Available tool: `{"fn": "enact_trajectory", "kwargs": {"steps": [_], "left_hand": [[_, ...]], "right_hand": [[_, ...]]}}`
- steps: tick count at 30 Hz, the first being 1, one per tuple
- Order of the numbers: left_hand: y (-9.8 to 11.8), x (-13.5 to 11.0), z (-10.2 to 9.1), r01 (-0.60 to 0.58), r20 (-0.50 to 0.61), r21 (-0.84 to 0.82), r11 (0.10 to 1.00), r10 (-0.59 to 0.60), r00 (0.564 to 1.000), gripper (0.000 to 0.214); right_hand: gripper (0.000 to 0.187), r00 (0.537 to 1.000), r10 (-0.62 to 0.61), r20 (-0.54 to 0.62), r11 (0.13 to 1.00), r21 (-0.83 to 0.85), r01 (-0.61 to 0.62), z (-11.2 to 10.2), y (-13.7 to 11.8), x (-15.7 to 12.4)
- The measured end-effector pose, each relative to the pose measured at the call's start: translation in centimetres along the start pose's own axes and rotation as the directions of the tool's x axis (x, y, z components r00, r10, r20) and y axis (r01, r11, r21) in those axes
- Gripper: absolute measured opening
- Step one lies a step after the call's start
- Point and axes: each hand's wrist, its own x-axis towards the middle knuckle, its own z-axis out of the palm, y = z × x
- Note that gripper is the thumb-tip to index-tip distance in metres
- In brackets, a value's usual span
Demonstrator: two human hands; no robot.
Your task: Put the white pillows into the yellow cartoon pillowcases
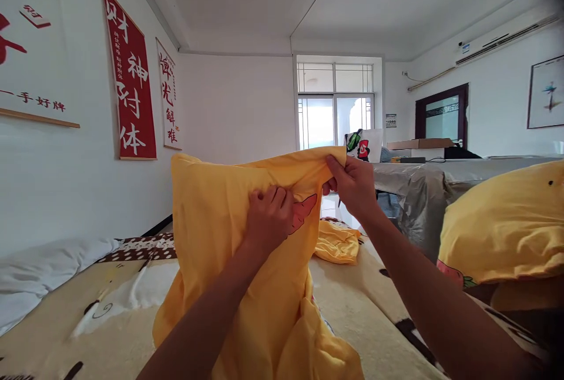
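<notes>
I hold a yellow pillowcase (211,233) upright in front of me over the bed (352,309). My left hand (269,215) is closed on the cloth near the middle of its top edge, beside a red printed patch. My right hand (352,183) pinches the top right corner of the same pillowcase, fingers curled over the hem. The lower part of the pillowcase bunches on the sheet between my forearms.
A yellow pillow (506,227) lies at the right, a white pillow (39,271) at the left, and a crumpled yellow cloth (337,242) further back on the bed. A silver-covered sofa (418,192) stands behind. Red scrolls (130,74) hang on the left wall.
</notes>
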Motion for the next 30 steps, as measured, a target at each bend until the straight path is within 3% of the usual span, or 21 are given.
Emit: {"fn": "enact_trajectory", "kwargs": {"steps": [3,7,9,14,18,25,30], "left_hand": [[-0.6,-0.4,0.9,-0.021,0.015,-0.001,1.000,0.021,1.000,0.019],[-1.0,-0.1,1.5,0.097,0.061,0.049,0.994,-0.100,0.993,0.018],[-1.1,0.0,1.5,0.121,0.046,0.059,0.991,-0.124,0.991,0.017],[-1.0,-0.7,1.3,0.001,-0.015,-0.013,1.000,-0.002,1.000,0.016],[-1.1,-0.7,0.6,0.103,-0.028,-0.144,0.984,-0.108,0.994,0.015],[-1.5,0.5,-1.0,0.148,0.145,-0.231,0.962,-0.116,0.983,0.016],[-1.8,0.9,-1.8,0.210,0.280,-0.285,0.935,-0.128,0.951,0.013]], "right_hand": [[0.046,0.997,-0.042,0.060,0.992,-0.119,0.049,0.4,0.0,-0.7],[0.045,0.988,-0.054,0.145,0.956,-0.279,0.093,1.4,0.1,-2.7],[0.046,0.992,-0.045,0.118,0.963,-0.260,0.075,1.8,0.5,-2.8],[0.046,0.997,0.000,0.077,0.983,-0.185,0.015,1.9,1.9,-1.5],[0.044,0.991,0.029,0.130,0.989,-0.147,-0.009,2.2,2.7,-1.3],[0.044,0.990,0.039,0.136,0.993,-0.111,-0.024,2.6,2.9,-1.1],[0.045,0.989,0.040,0.143,0.994,-0.110,-0.025,2.2,2.5,-0.7]]}}
